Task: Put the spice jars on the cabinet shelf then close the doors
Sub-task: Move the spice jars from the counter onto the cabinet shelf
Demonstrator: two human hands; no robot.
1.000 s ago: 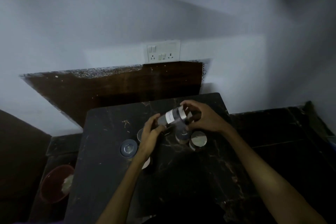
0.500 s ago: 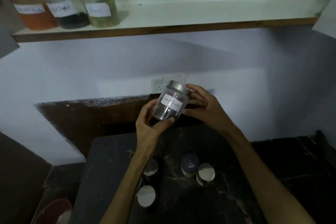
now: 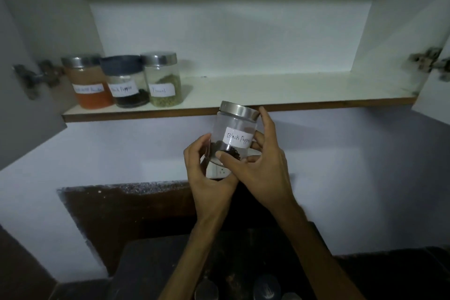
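Note:
I hold a clear black pepper jar [image 3: 235, 129] with a steel lid and a white label, tilted, just below the front edge of the cabinet shelf [image 3: 280, 91]. My left hand [image 3: 207, 173] cups its base. My right hand [image 3: 264, 165] grips its side and reaches up to the lid. On the shelf's left end stand three jars: an orange powder jar [image 3: 89, 83], a dark-lidded black pepper jar [image 3: 125, 81] and a fennel jar [image 3: 162, 79]. More jars [image 3: 266, 286] sit on the dark counter at the bottom edge, mostly cut off.
Both cabinet doors stand open: the left door [image 3: 26, 105] and the right door [image 3: 435, 95], with hinges showing. A wall socket [image 3: 219, 170] is partly hidden behind my hands. The dark marble counter [image 3: 151, 270] lies below.
Both hands lifted the black pepper jar from the counter up to just under the shelf. My view rose, so the open cabinet now fills the top.

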